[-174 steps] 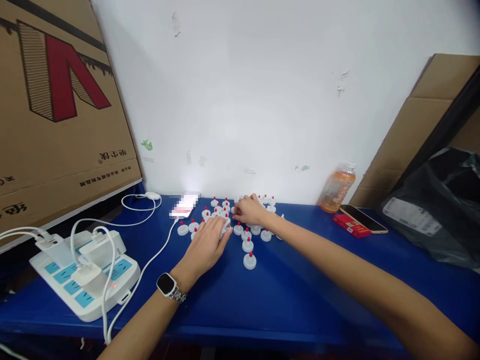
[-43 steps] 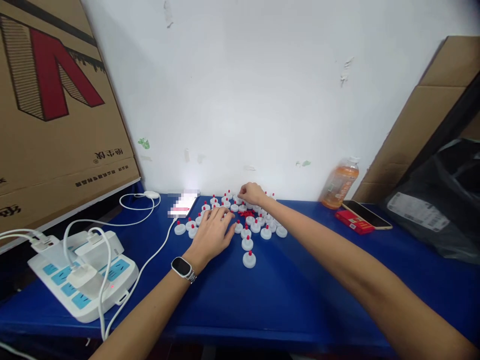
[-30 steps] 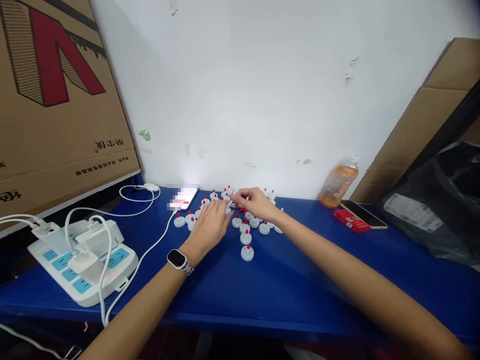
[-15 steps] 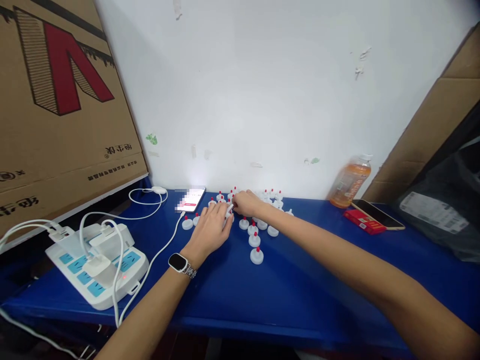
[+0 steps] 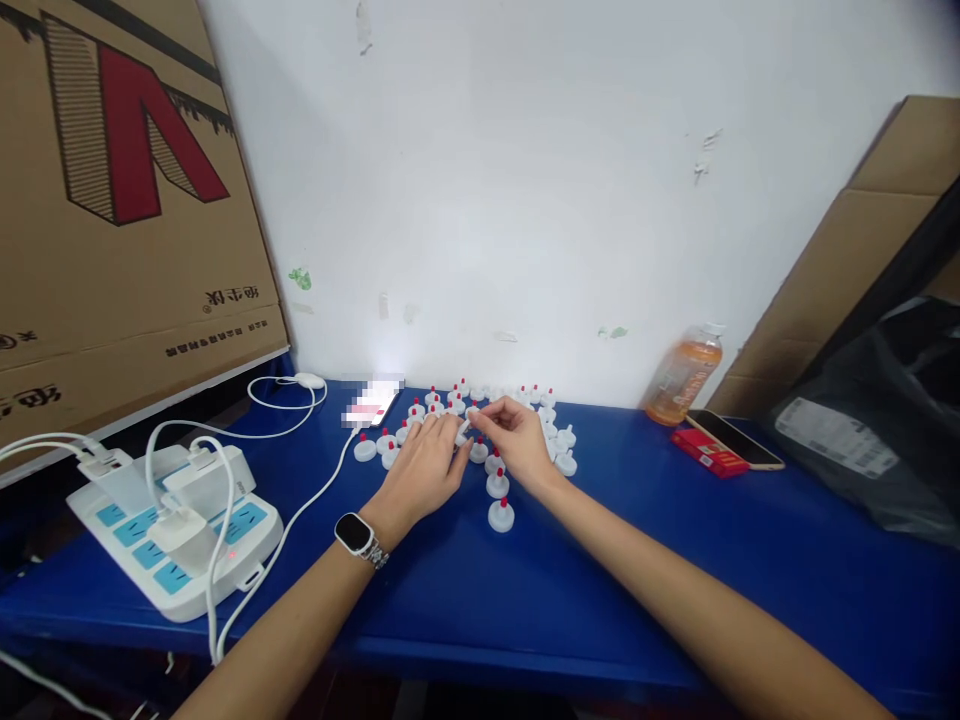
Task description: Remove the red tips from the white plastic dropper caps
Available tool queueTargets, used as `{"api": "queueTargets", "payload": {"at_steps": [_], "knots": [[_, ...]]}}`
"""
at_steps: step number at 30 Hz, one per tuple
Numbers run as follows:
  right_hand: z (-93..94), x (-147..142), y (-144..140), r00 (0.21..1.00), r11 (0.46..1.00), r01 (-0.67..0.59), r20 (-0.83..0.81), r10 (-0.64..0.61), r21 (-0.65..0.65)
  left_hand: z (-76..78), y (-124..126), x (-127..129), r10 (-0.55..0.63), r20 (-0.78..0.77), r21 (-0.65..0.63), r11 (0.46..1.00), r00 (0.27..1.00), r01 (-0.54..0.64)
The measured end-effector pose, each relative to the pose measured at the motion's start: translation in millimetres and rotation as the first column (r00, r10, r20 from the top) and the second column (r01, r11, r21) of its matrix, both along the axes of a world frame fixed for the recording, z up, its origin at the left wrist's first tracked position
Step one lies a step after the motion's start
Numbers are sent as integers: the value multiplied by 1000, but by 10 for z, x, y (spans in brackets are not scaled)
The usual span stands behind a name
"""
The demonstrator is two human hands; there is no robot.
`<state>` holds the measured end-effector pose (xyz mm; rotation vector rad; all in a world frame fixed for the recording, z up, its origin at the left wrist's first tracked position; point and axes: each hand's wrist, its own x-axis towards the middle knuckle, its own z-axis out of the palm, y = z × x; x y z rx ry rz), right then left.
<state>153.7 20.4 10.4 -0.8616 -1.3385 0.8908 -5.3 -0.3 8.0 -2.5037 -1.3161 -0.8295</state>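
Left hand (image 5: 426, 467) and right hand (image 5: 516, 442), fingertips together, pinching one white cap (image 5: 463, 434).

I see a blue table (image 5: 570, 600) against the wall, bearing a white power strip (image 5: 176, 540) at left, a charging phone (image 5: 371, 405) and white red-tipped caps (image 5: 501, 515) mid-rear. At right lie an orange bottle (image 5: 681, 375), red pack (image 5: 706, 452) and black bag (image 5: 877, 430).

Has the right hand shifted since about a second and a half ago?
Yes. The right hand has come back from the wall-side caps toward the lone front cap.
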Motion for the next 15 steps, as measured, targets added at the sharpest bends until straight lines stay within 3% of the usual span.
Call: {"api": "queueTargets", "payload": {"at_steps": [12, 15], "knots": [[-7, 68, -132, 1000, 1000, -12, -22, 11, -11, 28, -39, -12, -215, 26, -90, 972, 976, 217], [-37, 49, -164, 998, 999, 51, -35, -50, 18, 16, -48, 20, -224, 69, -78, 970, 972, 229]]}}
